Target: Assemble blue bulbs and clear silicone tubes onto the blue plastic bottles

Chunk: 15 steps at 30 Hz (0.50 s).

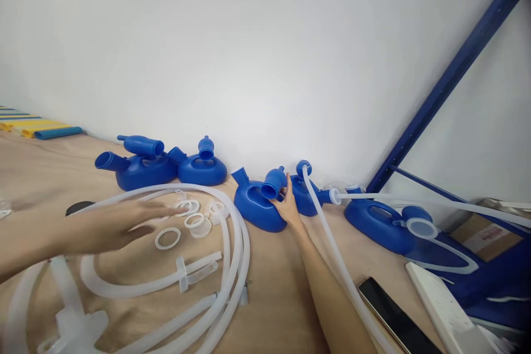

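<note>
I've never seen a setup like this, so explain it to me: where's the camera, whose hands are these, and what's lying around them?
There is no machine here, only a person's two bare hands. The single picture comes from a camera worn on that person's head, looking forward and down. The left hand is over some white rings, fingers apart. The right hand is at a blue bottle and touches the blue cup on it; some fingers are hidden, so I can't tell how firmly it grips. Around them on the brown surface are other bottles, coiled pale tubes and, toward the right, a phone.
</note>
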### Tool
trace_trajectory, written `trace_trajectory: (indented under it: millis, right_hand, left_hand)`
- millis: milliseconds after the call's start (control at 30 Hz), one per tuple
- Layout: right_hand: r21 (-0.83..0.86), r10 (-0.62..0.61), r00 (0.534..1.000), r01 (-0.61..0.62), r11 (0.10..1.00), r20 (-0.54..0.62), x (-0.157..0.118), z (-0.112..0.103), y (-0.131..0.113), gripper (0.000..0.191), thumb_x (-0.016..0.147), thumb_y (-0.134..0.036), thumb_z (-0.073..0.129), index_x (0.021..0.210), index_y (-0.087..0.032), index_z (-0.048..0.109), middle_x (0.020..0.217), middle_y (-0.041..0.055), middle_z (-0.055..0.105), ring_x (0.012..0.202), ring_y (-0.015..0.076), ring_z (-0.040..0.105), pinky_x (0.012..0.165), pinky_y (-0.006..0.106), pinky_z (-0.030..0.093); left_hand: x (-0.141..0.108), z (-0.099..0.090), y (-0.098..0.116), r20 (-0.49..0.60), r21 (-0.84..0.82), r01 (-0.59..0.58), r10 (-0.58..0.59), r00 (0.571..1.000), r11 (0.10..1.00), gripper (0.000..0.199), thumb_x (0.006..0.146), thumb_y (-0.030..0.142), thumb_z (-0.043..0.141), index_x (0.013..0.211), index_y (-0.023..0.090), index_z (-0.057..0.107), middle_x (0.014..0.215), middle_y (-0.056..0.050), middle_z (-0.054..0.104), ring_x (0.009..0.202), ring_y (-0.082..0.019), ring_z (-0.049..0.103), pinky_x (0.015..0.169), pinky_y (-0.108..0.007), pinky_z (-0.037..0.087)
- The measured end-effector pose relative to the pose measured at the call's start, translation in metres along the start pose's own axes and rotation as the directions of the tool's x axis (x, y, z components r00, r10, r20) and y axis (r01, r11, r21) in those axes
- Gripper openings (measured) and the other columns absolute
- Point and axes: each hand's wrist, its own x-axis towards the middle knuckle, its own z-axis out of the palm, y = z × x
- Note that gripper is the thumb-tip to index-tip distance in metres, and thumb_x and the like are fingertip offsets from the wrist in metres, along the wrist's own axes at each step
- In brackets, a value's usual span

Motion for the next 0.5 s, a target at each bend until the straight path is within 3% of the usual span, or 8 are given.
trace_trajectory:
  millis: [33,133,200,267,333,400,500]
  right_hand:
    - [0.012,0.002,1.0,-0.002,1.0,0.001,0.0,-0.001,0.001,0.126,0.077,-0.058,0.079,0.168,-0.014,0.005,0.11,0.0133,0.072,0.105,0.0319,0.07,0.101,0.05,0.053]
    - [0.023,-0.011,1.0,0.011,1.0,-0.01,-0.002,-0.001,0.0,0.125,0.077,-0.058,0.079,0.168,-0.013,0.007,0.105,0.0116,0.071,0.103,0.0309,0.07,0.102,0.05,0.053]
    - [0.038,-0.04,0.999,0.04,0.998,-0.011,-0.004,-0.001,-0.001,0.123,0.078,-0.057,0.079,0.168,-0.013,0.008,0.1,0.0092,0.07,0.098,0.0294,0.07,0.1,0.05,0.054]
    - [0.05,-0.065,0.998,0.066,0.997,-0.016,-0.006,-0.004,-0.003,0.121,0.078,-0.056,0.078,0.168,-0.014,0.008,0.096,0.007,0.069,0.094,0.0275,0.07,0.098,0.048,0.056]
    - [0.047,-0.074,0.997,0.074,0.996,-0.007,-0.009,-0.008,-0.005,0.119,0.079,-0.055,0.077,0.168,-0.015,0.009,0.095,0.0061,0.069,0.092,0.0262,0.069,0.095,0.046,0.057]
    - [0.05,-0.071,0.997,0.07,0.996,0.03,-0.011,-0.013,-0.007,0.119,0.079,-0.055,0.077,0.168,-0.016,0.008,0.102,0.0082,0.071,0.095,0.0263,0.07,0.094,0.045,0.058]
    - [0.065,-0.068,0.994,0.063,0.996,0.09,-0.012,-0.019,-0.01,0.121,0.077,-0.053,0.079,0.169,-0.018,0.008,0.125,0.0149,0.069,0.109,0.0296,0.07,0.098,0.045,0.057]
  left_hand:
    - [0.026,-0.006,0.007,0.011,-0.031,-0.022,0.023,1.0,0.999,0.051,0.103,0.045,0.035,0.147,0.037,0.059,0.149,0.001,0.06,0.134,-0.021,0.059,0.11,-0.03,0.044]
    - [0.114,-0.005,0.027,-0.093,-0.013,0.09,-0.09,0.992,0.996,0.062,0.098,0.056,0.042,0.15,0.025,0.055,0.143,-0.012,0.063,0.129,-0.033,0.06,0.102,-0.04,0.05]
    - [0.169,0.006,0.034,-0.223,-0.135,0.099,-0.128,0.966,0.986,0.063,0.093,0.058,0.05,0.136,0.014,0.064,0.135,-0.02,0.064,0.126,-0.037,0.059,0.102,-0.043,0.048]
    - [0.211,0.017,0.036,-0.258,-0.195,0.087,-0.136,0.956,0.977,0.06,0.089,0.063,0.053,0.114,0.011,0.069,0.12,-0.022,0.069,0.115,-0.035,0.061,0.096,-0.04,0.048]
    - [0.236,0.023,0.033,-0.251,-0.261,0.053,-0.121,0.96,0.964,0.058,0.087,0.07,0.051,0.087,0.014,0.066,0.091,-0.015,0.07,0.089,-0.027,0.063,0.08,-0.034,0.048]
    - [0.247,0.025,0.03,-0.228,-0.329,0.01,-0.089,0.97,0.944,0.059,0.085,0.073,0.05,0.068,0.017,0.054,0.067,-0.006,0.059,0.068,-0.019,0.053,0.066,-0.03,0.041]
    - [0.247,0.025,0.028,-0.176,-0.425,-0.026,-0.055,0.983,0.905,0.06,0.086,0.073,0.047,0.058,0.02,0.039,0.055,-0.001,0.04,0.057,-0.013,0.039,0.056,-0.028,0.03]
